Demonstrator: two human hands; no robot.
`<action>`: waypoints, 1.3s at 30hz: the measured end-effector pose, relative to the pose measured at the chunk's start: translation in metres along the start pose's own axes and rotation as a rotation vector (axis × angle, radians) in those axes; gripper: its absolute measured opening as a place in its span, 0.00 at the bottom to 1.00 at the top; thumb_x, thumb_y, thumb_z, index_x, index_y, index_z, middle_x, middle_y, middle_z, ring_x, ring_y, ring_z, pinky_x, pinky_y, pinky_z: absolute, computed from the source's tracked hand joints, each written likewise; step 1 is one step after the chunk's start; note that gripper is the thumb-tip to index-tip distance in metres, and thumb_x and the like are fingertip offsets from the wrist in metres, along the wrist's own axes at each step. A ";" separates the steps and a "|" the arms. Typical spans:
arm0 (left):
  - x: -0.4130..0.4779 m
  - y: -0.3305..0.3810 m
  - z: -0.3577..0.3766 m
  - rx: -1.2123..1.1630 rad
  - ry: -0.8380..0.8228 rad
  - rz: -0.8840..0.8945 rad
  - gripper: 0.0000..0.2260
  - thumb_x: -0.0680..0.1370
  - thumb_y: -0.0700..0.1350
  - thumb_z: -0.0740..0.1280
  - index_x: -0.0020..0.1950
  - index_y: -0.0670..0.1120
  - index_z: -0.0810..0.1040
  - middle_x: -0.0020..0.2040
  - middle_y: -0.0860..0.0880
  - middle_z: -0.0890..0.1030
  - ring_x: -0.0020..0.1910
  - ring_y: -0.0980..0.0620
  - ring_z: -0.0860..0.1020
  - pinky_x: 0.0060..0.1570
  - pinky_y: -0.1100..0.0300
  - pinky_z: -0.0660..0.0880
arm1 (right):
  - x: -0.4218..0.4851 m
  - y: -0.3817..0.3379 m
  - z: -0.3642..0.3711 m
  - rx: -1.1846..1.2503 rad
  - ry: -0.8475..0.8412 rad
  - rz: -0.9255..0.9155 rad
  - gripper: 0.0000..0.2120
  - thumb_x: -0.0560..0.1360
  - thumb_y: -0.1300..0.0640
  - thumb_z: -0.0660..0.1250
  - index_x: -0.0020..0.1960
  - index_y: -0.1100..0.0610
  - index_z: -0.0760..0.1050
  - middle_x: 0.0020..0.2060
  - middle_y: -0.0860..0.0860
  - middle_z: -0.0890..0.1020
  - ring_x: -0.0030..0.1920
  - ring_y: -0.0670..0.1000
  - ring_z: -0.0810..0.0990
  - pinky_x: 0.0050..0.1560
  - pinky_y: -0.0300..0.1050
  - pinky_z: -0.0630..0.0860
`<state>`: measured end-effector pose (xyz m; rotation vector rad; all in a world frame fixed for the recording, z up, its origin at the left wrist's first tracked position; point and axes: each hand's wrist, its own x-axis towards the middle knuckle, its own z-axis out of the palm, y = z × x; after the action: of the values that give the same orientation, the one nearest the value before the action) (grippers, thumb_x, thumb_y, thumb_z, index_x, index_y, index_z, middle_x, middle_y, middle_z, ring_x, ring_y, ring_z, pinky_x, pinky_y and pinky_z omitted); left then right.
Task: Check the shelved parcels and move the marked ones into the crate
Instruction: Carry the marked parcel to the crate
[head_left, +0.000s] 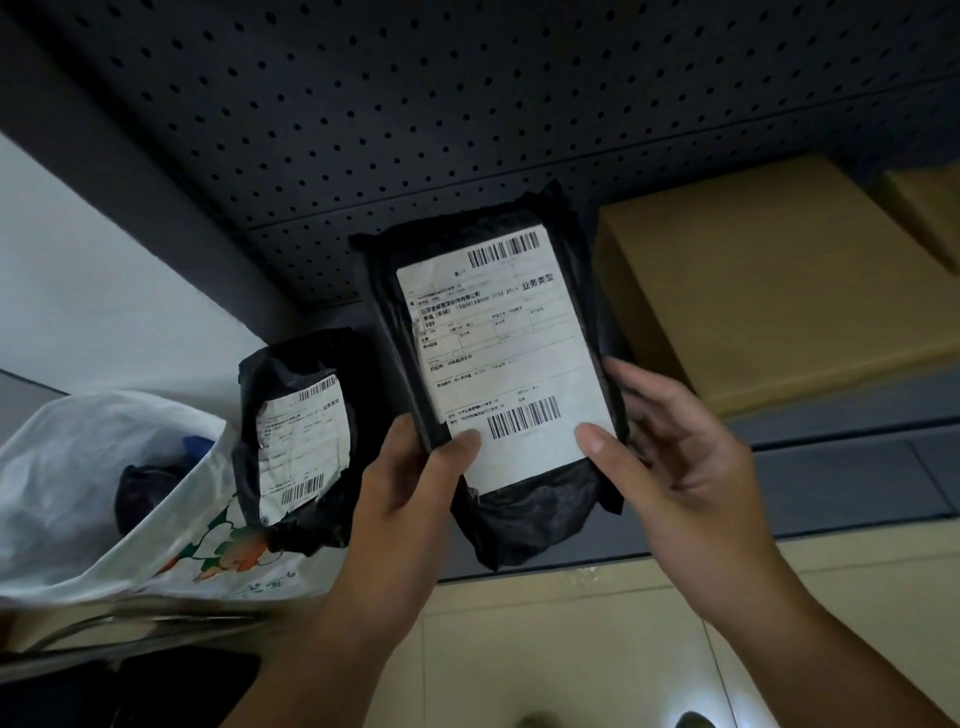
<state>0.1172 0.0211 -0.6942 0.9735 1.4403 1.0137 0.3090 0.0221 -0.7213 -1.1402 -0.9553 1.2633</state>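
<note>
A black poly-bag parcel (498, 353) with a white barcode label facing me is held up in front of the shelf by both hands. My left hand (410, 483) grips its lower left edge, thumb on the label. My right hand (670, 447) grips its lower right edge, thumb on the label's corner. A second, smaller black parcel (301, 441) with a crumpled white label leans at the left end of the shelf, beside my left hand. No crate is in view.
The dark shelf edge (831, 441) runs across the right. A brown cardboard box (769, 291) sits on it, another (930, 208) further right. A dark perforated back panel (415, 130) rises behind. A white plastic bag (104, 499) holding dark items lies lower left. Beige floor tiles (571, 649) lie below.
</note>
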 end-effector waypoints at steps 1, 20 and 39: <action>-0.003 0.000 -0.001 0.014 -0.034 0.060 0.09 0.83 0.46 0.68 0.55 0.59 0.85 0.57 0.59 0.85 0.60 0.62 0.81 0.63 0.53 0.75 | -0.003 -0.003 -0.001 0.008 -0.001 -0.018 0.24 0.73 0.63 0.73 0.69 0.54 0.76 0.60 0.48 0.85 0.62 0.49 0.83 0.61 0.42 0.79; 0.047 -0.052 0.007 0.420 0.206 0.079 0.10 0.79 0.50 0.73 0.59 0.55 0.79 0.54 0.54 0.84 0.50 0.61 0.83 0.53 0.61 0.80 | 0.026 0.052 -0.010 -0.515 0.013 0.098 0.20 0.76 0.53 0.75 0.67 0.53 0.80 0.61 0.48 0.80 0.60 0.47 0.82 0.57 0.41 0.82; 0.018 -0.016 0.073 0.635 0.089 0.372 0.26 0.74 0.48 0.76 0.71 0.58 0.75 0.62 0.63 0.73 0.62 0.67 0.73 0.56 0.79 0.67 | 0.019 -0.032 -0.093 -0.670 0.072 -0.296 0.18 0.77 0.63 0.72 0.66 0.53 0.79 0.61 0.43 0.80 0.62 0.40 0.77 0.64 0.33 0.72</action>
<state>0.1873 0.0392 -0.7201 1.7225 1.7383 0.8737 0.4083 0.0326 -0.7102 -1.4676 -1.4889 0.6639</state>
